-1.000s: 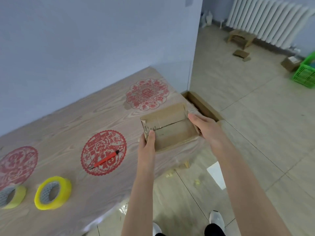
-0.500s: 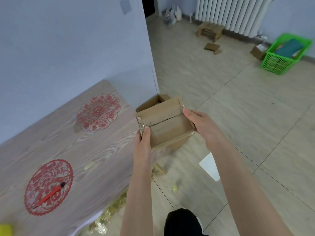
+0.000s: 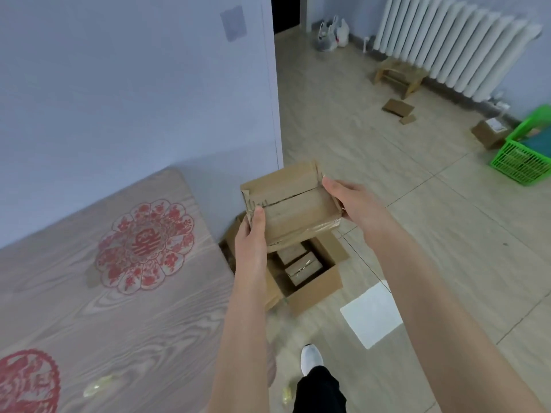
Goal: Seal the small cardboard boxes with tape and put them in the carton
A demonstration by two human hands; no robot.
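Above the brown carton [image 3: 316, 290], a creased cardboard box [image 3: 298, 210], left hand [image 3: 252, 236] and right hand [image 3: 354, 201] fingers curled round it.

Wood-grain table [image 3: 74, 323] with red decals [image 3: 145, 245], white radiator [image 3: 453, 46], green basket [image 3: 515, 165], perhaps a stool [image 3: 399, 74]

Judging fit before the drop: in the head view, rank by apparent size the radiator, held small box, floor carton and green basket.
1. radiator
2-3. carton and small cardboard box look alike; the box is nearer and hides part of the carton, so unranked
4. green basket, cropped by the frame
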